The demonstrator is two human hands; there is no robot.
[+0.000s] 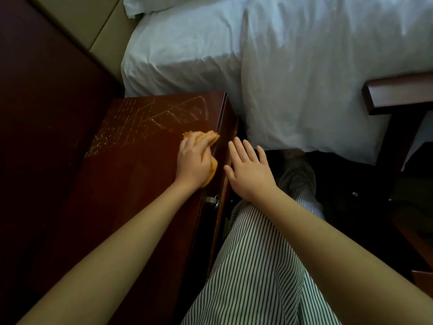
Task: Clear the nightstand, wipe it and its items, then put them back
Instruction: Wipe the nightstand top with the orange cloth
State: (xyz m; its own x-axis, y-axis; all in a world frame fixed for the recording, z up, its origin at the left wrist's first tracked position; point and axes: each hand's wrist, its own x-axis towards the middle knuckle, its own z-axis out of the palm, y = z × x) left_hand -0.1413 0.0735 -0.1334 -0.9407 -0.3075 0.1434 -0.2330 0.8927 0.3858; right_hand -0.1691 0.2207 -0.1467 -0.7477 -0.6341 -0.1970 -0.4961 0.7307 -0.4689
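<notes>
Your left hand (pixel 193 160) presses flat on an orange cloth (pixel 212 146), fingers curled over it, at the right edge of the nightstand (pixel 131 174) top. Cloth shows beyond the fingertips and under the heel of the hand, where it reaches the top's edge. Your right hand (pixel 248 170) holds nothing: fingers spread and extended, palm down, just beside the nightstand's front face; whether it touches the wood cannot be told. Both forearms enter from the lower frame, the left crossing the dark red-brown top.

Nightstand top: bare of items, with pale streaks and speckled marks (pixel 159 116) across its far half. A metal handle (pixel 214 200) sits on the front face, below your left wrist.

Surroundings: a bed with white bedding (pixel 316 73) stands just beyond and to the right of the nightstand, a pillow (pixel 182 50) nearest its far edge. Striped trousers (pixel 257 266) cover your legs between the nightstand and a dark wooden chair arm (pixel 398 95) at far right. A padded beige wall panel (pixel 93 24) lies at upper left.
</notes>
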